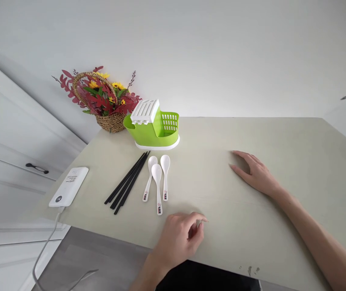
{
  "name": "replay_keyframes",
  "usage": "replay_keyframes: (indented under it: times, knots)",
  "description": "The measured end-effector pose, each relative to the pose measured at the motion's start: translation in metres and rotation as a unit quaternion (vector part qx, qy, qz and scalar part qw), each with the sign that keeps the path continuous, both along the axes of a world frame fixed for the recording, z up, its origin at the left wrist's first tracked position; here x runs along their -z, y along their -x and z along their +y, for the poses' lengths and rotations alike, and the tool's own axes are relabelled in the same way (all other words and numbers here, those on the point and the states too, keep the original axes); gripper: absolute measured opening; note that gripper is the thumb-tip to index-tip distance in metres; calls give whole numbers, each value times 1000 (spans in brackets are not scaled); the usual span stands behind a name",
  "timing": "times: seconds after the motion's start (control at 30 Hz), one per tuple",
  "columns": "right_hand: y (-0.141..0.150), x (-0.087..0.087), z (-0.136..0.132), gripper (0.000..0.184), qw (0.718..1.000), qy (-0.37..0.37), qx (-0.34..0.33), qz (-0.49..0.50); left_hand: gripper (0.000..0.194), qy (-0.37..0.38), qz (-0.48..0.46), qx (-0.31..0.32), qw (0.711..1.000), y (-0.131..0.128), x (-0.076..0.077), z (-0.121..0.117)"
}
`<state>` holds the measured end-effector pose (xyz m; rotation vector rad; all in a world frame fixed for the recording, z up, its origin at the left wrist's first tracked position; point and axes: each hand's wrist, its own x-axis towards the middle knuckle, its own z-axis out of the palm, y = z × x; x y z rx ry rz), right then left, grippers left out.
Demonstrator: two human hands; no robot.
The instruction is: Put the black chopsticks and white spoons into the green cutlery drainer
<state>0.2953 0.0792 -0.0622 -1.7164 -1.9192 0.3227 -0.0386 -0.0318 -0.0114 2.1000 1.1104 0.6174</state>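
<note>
My left hand (182,238) rests near the front edge of the table, its fingers loosely curled with a gap between thumb and forefinger and nothing held. Three white spoons (157,173) lie just beyond it, printed labels on their handles. To their left, several black chopsticks (128,185) are laid slantwise in a loose bundle. Behind these stands a green utensil holder (149,135) with a white slatted top and a white base. Farther right, my right hand (258,173) lies on the tabletop, open, thumb and fingers apart, touching only the table.
A wicker basket (110,122) of red leaves and yellow flowers stands at the back left, against the holder. A white power bank (69,186) lies at the left edge, its cable (46,244) hanging down. White cabinets (15,169) flank the table (215,173) on the left.
</note>
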Motion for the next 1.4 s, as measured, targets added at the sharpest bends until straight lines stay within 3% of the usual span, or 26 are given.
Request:
replay_keyframes:
  times: [0.23, 0.4, 0.63, 0.7, 0.8, 0.9, 1.0, 1.2, 1.4]
  knots:
    - [-2, 2, 1, 56, 1000, 2, -2, -3, 19, 31, -30, 1, 999, 22, -4, -11]
    - [-1, 0, 0, 55, 1000, -1, 0, -3, 17, 12, -86, -102, 991, 55, 3, -17]
    - [-1, 2, 1, 56, 1000, -7, -5, -1, 20, -88, -68, -343, 933, 103, 8, -5]
    - [-1, 3, 1, 56, 1000, -11, -6, 0, 18, -154, -24, -368, 917, 110, 5, 3]
    - [-1, 2, 1, 56, 1000, -10, -5, 1, 16, -270, 75, -357, 891, 118, 1, 17]
    - [0, 1, 1, 55, 1000, -5, -3, 0, 28, -307, 154, -364, 866, 128, 0, 27]
    - [0, 0, 0, 55, 1000, -3, -1, -1, 43, -294, 184, -383, 857, 142, 2, 33]
    - [1, -1, -1, 55, 1000, 0, -1, 0, 68, -184, 167, -410, 878, 164, 9, 38]
    - [-1, 1, -1, 54, 1000, -13, -8, -3, 65, -159, 149, -426, 878, 162, 9, 38]
